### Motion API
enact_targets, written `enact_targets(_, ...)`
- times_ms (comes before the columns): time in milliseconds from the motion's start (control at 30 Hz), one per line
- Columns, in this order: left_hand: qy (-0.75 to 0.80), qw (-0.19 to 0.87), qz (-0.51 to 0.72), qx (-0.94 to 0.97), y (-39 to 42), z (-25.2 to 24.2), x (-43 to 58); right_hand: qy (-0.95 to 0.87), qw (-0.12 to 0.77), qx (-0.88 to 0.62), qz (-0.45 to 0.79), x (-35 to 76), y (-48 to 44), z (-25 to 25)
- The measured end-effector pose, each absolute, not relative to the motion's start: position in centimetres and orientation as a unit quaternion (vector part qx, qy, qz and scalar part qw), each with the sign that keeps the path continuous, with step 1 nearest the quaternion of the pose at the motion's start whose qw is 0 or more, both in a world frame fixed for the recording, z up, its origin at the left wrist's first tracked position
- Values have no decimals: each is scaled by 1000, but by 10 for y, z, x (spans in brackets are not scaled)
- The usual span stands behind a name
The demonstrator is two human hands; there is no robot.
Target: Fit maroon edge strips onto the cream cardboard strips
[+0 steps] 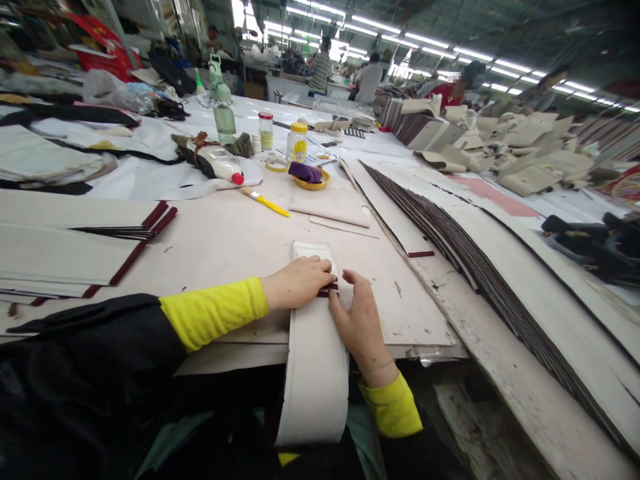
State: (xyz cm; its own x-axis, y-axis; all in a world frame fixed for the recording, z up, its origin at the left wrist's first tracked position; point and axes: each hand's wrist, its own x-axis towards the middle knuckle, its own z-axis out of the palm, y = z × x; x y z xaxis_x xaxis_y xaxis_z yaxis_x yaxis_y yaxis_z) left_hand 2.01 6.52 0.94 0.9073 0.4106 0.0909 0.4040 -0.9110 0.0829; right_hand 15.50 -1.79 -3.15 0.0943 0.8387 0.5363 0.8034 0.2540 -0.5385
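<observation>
A long pale beige strip (315, 373) lies over the table's near edge, and its lower end curves down toward my lap. Dark red bands (327, 291) cross it near its far part. My left hand (300, 280) rests on the strip from the left, fingers bent and held together, with the fingertips at the dark red bands. From the right, my right hand (359, 320) touches the strip by the bands with its thumb. Its index finger is curved and apart from the thumb, with nothing visible between them. The undersides of the left fingers are hidden.
Beige panels with dark red ends (115, 247) lie left; a fanned stack of long strips (450, 247) lies right. Beyond are a yellow brush (265, 201), a yellow dish (313, 180) holding purple cloth, a yellow-lidded jar (297, 143) and a green bottle (223, 113). Several people work farther back.
</observation>
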Motion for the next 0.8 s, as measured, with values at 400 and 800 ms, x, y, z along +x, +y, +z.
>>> enact_targets(400, 270, 111, 127, 948, 74, 0, 4, -764, 277, -583, 17, 154, -3, -22)
enact_targets(800, 250, 239, 197, 917, 79, -9, -30, -818, 199, -539, 35, 149, 14, -11)
